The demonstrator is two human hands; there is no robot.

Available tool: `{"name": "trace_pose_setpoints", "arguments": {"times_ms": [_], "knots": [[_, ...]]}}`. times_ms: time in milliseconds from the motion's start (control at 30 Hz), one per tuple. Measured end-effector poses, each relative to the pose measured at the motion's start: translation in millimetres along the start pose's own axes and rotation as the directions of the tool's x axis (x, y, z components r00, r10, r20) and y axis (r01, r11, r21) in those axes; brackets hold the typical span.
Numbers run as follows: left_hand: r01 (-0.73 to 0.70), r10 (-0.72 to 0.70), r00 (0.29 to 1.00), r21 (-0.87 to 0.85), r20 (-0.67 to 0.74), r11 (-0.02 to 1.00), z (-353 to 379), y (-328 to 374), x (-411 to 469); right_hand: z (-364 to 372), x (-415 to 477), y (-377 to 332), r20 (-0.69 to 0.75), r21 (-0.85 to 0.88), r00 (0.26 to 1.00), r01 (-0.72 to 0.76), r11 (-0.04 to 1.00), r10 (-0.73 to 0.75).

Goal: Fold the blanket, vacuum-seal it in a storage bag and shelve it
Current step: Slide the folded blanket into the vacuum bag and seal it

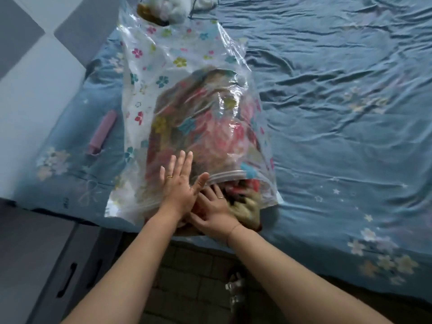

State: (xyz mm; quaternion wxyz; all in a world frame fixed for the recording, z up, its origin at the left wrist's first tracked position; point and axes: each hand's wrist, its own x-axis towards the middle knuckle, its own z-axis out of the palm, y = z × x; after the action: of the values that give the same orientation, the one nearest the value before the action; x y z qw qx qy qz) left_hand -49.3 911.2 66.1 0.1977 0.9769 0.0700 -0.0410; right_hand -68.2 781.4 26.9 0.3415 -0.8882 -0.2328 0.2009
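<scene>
A clear plastic storage bag [163, 54] printed with small coloured flowers lies lengthwise on a bed [339, 136] covered in a wrinkled blue sheet, its mouth at the near edge of the mattress. The folded blanket [210, 127], patterned in pink, red and tan, fills the near half of the bag. A bunched end of it sticks out of the open mouth, just below the white zip strip [233, 173].

The left hand [180, 181] lies flat on top of the bag over the blanket, fingers straight and spread, gripping nothing. The right hand [215, 211] sits just beside and partly under it at the mouth. Its fingers are stretched out against the protruding blanket rather than closed around it, though the left thumb hides part of them.

A purple tube [102, 133] rests on the sheet to the left of the bag, apart from it. A soft toy [168, 8] sits at the bag's far end. A grey cabinet [58, 265] with dark handles stands near left, beside the bed.
</scene>
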Motion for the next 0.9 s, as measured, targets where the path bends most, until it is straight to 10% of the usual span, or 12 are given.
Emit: {"name": "trace_pose_setpoints", "arguments": {"times_ms": [167, 267, 533, 700, 900], "knots": [[-0.095, 0.091, 0.99, 0.032, 0.104, 0.995, 12, -13, -6, -25, -84, 33, -0.591, 0.019, 0.801, 0.136, 0.991, -0.099], [-0.243, 0.233, 0.968, 0.106, 0.097, 0.964, 24, -13, -15, -43, -78, 57, -0.737, -0.129, 0.675, -0.079, 0.989, -0.042], [-0.428, 0.438, 0.892, 0.1, -0.108, 0.898, 35, 18, -5, -81, -18, 90, -0.654, -0.172, 0.755, -0.094, 0.981, -0.042], [-0.679, 0.722, 0.69, 0.301, -0.052, 0.67, 44, -37, -56, -25, -83, 98, -0.596, -0.411, 0.77, -0.05, 0.91, -0.227], [-0.625, 0.66, 0.751, 0.342, 0.018, 0.702, 66, -59, -96, 42, -118, 114, -0.334, -0.55, 0.934, -0.082, 0.831, -0.129]]}}
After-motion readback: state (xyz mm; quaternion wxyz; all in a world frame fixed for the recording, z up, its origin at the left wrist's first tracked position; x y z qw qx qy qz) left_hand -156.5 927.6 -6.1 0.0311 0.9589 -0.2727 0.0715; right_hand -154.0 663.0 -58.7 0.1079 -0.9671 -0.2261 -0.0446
